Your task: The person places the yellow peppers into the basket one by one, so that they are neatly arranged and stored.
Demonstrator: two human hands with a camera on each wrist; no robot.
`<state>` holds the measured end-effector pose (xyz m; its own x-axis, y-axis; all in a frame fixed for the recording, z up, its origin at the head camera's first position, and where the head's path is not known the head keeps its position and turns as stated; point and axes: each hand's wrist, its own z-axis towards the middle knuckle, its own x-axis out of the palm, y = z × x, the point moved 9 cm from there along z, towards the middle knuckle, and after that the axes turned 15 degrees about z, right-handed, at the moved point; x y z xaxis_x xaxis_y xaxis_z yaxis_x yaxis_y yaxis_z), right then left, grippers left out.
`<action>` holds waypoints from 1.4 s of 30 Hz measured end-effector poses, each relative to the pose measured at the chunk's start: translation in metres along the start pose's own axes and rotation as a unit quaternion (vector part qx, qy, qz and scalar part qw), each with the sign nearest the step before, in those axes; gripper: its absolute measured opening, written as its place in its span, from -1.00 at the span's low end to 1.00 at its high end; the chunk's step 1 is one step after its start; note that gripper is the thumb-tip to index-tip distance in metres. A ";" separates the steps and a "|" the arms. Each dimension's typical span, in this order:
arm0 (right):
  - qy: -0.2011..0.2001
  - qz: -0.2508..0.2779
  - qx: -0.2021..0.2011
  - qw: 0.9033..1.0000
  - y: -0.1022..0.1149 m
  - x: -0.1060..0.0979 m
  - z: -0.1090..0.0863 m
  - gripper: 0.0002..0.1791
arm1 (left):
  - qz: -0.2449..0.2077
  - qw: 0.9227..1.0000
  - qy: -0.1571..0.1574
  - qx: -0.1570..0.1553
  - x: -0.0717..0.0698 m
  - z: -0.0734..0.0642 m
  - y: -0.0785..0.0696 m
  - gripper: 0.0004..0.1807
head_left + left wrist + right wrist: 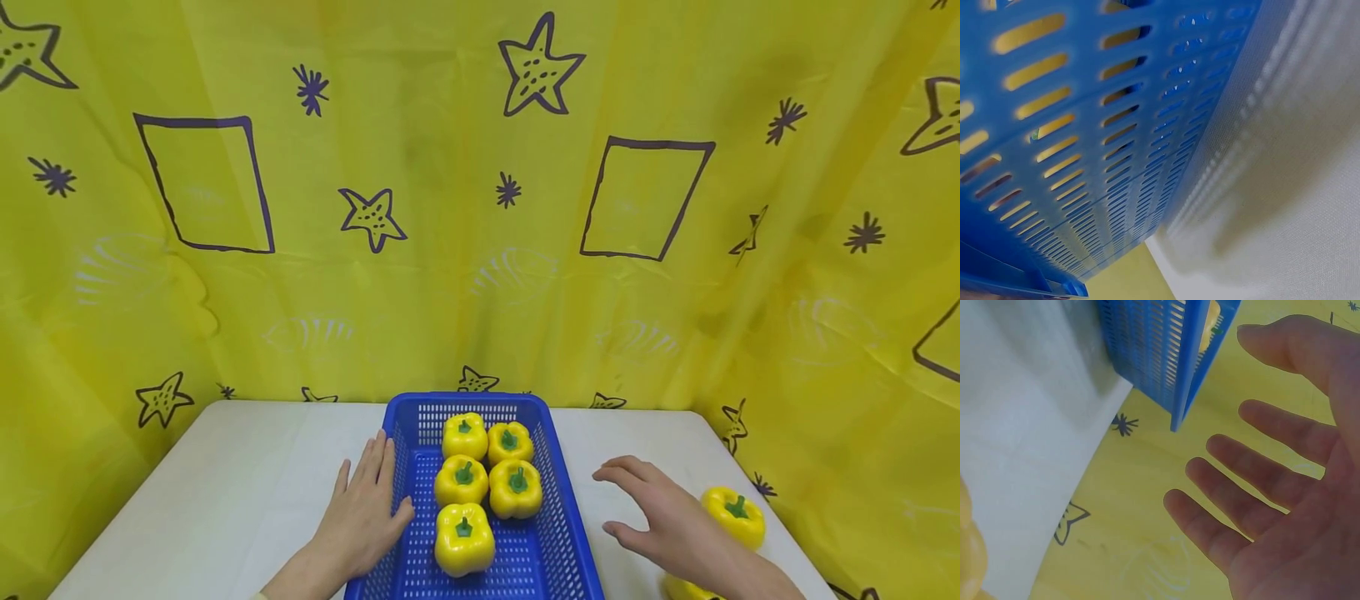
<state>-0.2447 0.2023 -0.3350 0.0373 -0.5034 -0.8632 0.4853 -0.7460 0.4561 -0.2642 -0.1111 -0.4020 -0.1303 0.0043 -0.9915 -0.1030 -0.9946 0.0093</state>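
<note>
A blue plastic basket (pixel 517 575) with slotted walls stands in the middle of the white table. Several yellow bell peppers (pixel 464 482) with green stems sit upright inside it. My left hand (pixel 360 508) rests on the basket's left rim, fingers straight and thumb over the inner side. To the right of the basket, my right hand (pixel 660 517) hovers with fingers spread and nothing in them. In the right wrist view the right palm (pixel 1310 506) is bare. Beyond that hand lies another yellow bell pepper (pixel 733 515), and one more below is partly hidden by the forearm.
The white table (pixel 247 483) extends to both sides of the basket. A yellow curtain (pixel 435 317) with dark star drawings hangs along the back and both sides. In the left wrist view the slotted basket wall (pixel 1091 137) fills much of the picture.
</note>
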 end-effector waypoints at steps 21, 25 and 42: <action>0.025 0.016 0.059 0.998 -0.042 -0.007 -0.028 -0.54 | -0.002 1.000 0.001 0.000 -0.001 0.001 -0.002 -0.15; 0.050 0.029 0.084 0.995 -0.052 -0.003 -0.035 -0.49 | -0.001 1.000 0.006 -0.001 0.000 0.002 -0.001 -0.15; 0.147 0.074 0.214 0.963 -0.105 0.029 -0.058 -0.39 | -0.002 1.000 -0.005 -0.002 -0.001 0.001 0.000 -0.15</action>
<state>-0.2439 0.2916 -0.4209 0.3542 -0.5199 -0.7773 0.0537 -0.8185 0.5719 -0.2646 -0.1111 -0.4009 -0.1394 0.0082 -0.9902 -0.0993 -0.9950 0.0057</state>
